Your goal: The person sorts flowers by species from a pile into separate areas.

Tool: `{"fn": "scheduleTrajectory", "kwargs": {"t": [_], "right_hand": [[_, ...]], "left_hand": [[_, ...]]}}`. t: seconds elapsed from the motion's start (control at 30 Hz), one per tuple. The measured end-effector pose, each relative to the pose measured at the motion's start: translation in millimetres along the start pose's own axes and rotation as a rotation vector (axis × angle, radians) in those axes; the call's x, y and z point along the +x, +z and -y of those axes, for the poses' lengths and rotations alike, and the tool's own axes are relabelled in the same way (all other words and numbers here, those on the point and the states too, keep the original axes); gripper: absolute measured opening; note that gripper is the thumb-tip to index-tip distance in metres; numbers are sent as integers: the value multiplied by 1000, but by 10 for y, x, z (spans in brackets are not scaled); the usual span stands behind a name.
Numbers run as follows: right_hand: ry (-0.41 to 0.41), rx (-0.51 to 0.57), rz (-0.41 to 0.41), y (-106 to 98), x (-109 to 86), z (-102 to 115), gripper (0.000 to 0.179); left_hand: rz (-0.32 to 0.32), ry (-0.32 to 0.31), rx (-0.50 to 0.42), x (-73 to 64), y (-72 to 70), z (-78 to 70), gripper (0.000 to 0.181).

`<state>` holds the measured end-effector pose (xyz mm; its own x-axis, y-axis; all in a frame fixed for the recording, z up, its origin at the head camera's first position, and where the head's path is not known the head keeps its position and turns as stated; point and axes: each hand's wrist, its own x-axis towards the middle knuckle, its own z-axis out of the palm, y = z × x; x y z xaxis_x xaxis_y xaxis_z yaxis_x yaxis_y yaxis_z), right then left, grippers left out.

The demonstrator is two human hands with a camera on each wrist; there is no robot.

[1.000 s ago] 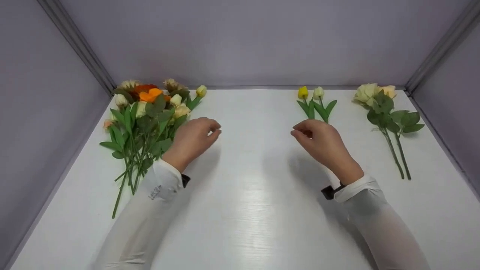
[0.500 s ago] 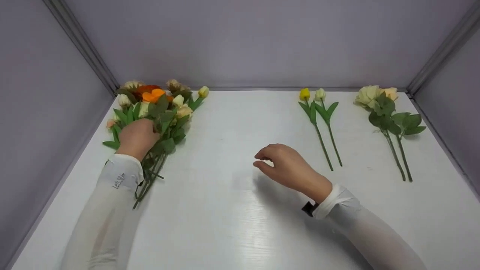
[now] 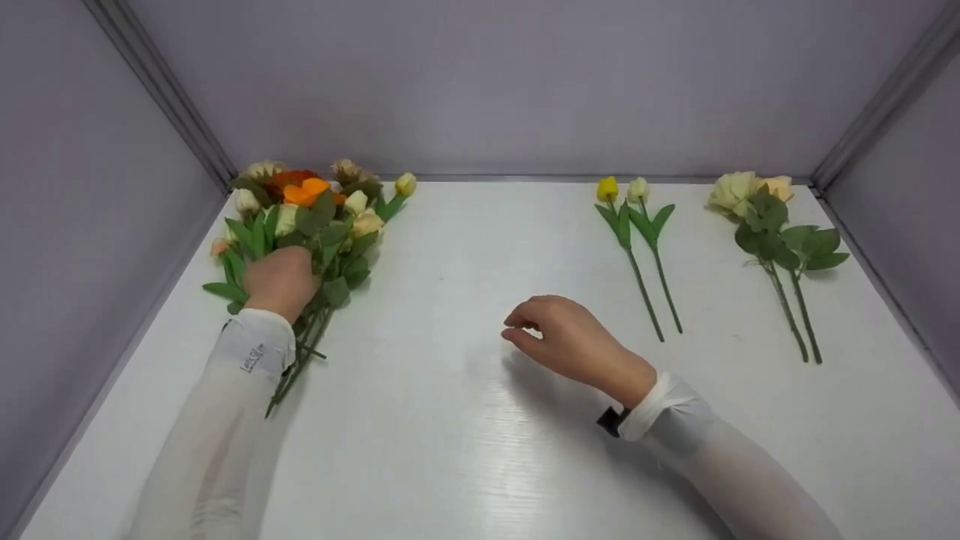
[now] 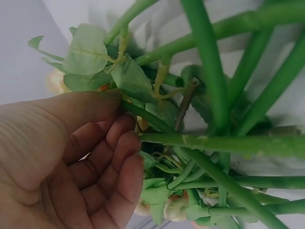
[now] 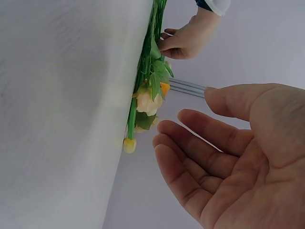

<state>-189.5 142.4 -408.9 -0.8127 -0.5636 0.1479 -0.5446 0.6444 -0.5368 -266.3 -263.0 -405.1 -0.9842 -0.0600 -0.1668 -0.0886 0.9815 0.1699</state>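
My left hand (image 3: 281, 281) is in among the stems and leaves of a flower pile at the table's left. Close up in the left wrist view, its thumb and forefinger pinch a green flower stem (image 4: 148, 117); which bloom it belongs to is hidden. An orange flower (image 3: 306, 193), a white tulip (image 3: 246, 201), a yellow tulip (image 3: 405, 184) and several pale blooms make up the pile. Over the middle of the table hovers my right hand (image 3: 570, 341), holding nothing, fingers loosely bent and thumb apart from them in the right wrist view.
Right of centre, a yellow tulip (image 3: 607, 189) and a white tulip (image 3: 638, 190) lie side by side. Farther right lie a cream rose (image 3: 733, 193) and a peach rose (image 3: 780, 187). Grey walls (image 3: 495, 90) stand around the white table (image 3: 420, 450).
My left hand has gone left from beside the pile to its stems, then shifted slightly nearer me. My right hand has moved left and nearer me, away from the two tulips.
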Motion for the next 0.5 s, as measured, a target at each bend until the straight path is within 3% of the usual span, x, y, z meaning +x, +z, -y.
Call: {"fn": "scheduleTrajectory", "kwargs": {"t": [0.1,0.27,0.5], "right_hand": [[12,11,2,-14,6,-18,12],[49,23,-2,-43,15,-66,13],[90,51,-14,-97,17,-120,15]], "left_hand": [[3,9,-58,-24,-27,5,18],[29,38,-248,-65,-152,-23,23],[36,61,-491,-103,-385,-207,29]]}}
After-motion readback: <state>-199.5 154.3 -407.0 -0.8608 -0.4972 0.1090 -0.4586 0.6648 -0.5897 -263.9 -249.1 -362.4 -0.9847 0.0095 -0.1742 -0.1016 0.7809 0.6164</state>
